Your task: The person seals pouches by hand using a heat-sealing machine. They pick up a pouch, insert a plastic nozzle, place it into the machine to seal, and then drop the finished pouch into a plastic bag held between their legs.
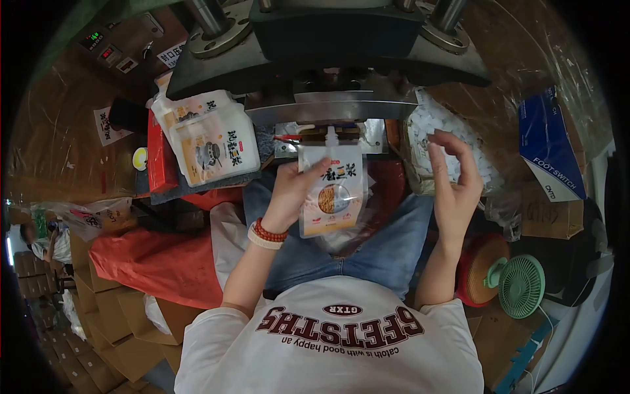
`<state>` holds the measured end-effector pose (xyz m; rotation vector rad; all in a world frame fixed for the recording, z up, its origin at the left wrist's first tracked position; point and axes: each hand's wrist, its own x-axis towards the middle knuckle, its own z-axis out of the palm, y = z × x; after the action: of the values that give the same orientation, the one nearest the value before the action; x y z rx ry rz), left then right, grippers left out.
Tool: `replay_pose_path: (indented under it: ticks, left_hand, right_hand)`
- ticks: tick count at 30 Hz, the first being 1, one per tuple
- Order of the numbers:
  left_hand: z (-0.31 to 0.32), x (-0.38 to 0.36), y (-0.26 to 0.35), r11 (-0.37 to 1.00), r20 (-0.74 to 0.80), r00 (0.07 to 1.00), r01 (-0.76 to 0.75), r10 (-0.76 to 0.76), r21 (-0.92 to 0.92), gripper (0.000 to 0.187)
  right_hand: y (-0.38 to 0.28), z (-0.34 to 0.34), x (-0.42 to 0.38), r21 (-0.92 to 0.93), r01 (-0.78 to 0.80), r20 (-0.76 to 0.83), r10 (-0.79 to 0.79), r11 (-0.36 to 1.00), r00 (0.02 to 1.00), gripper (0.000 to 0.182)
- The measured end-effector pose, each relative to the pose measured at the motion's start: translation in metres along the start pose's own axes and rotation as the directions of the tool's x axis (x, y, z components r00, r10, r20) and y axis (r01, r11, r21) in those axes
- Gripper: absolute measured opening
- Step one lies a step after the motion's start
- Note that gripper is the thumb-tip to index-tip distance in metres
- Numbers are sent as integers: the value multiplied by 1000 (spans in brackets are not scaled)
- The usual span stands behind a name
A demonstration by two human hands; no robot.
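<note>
My left hand (296,192) grips a spouted pouch (333,197) by its upper left edge, thumb on the front. Pale, with dark lettering and a round picture of grains, the pouch has a white spout (332,136) standing up at its top. It hangs over my lap, just below the metal plate of the machine (338,108). My right hand (454,174) is raised beside a bin of small white plastic pieces (443,128). Its fingers are curved with a gap between thumb and forefinger, and nothing shows in them. Red beads circle my left wrist.
A stack of similar pouches (220,148) lies on a grey mat (203,186) at the left, beside a red box (161,154). To the right are a blue foot-switch box (552,141), a green fan (522,285) and a cardboard box (551,218). Cartons (121,322) stand at lower left.
</note>
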<state>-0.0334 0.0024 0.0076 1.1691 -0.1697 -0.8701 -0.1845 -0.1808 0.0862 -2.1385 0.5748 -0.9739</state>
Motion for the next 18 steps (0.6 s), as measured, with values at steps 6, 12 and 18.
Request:
replay_pose_path:
  ticks: [6, 12, 18]
  left_hand:
    - [-8, 31, 3, 999, 10, 1000, 12, -12, -47, 25]
    - [-48, 13, 18, 765, -106, 935, -207, 338, 610, 44]
    - [-101, -42, 24, -599, 430, 646, 53, 631, 799, 44]
  right_hand:
    - [80, 34, 19, -400, 152, 215, -69, 904, 974, 29]
    - [74, 35, 18, -330, 8, 123, 35, 944, 992, 25]
    - [28, 30, -13, 641, -201, 72, 203, 741, 977, 29]
